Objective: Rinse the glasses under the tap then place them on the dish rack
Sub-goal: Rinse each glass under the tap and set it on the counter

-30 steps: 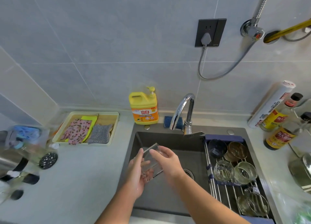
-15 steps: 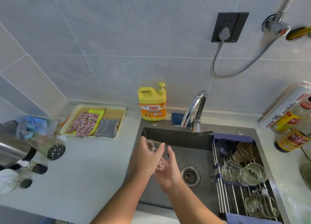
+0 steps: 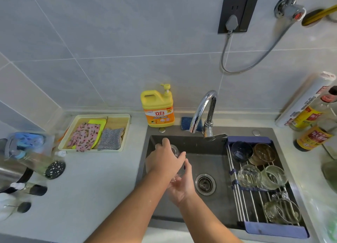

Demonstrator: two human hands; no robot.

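Step in hand: rinse stage, as judged.
- Clear glass (image 3: 175,150) held over sink (image 3: 215,162), left part of basin, left of and nearer than tap (image 3: 201,109) spout.
- Left hand (image 3: 165,160) wrapped round glass from above.
- Right hand (image 3: 181,188) palm-up beneath, fingers against glass's near end; cannot tell whether it grips.
- No water stream visible at spout.

Dish rack (image 3: 273,231) spans right side of sink and carries several glasses.

Next move calls for carrying glass right, clear of the spout, to a free rail near the middle of the rack.

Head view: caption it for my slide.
The left hand grips a clear glass over the sink, right hand beneath, dish rack alongside.
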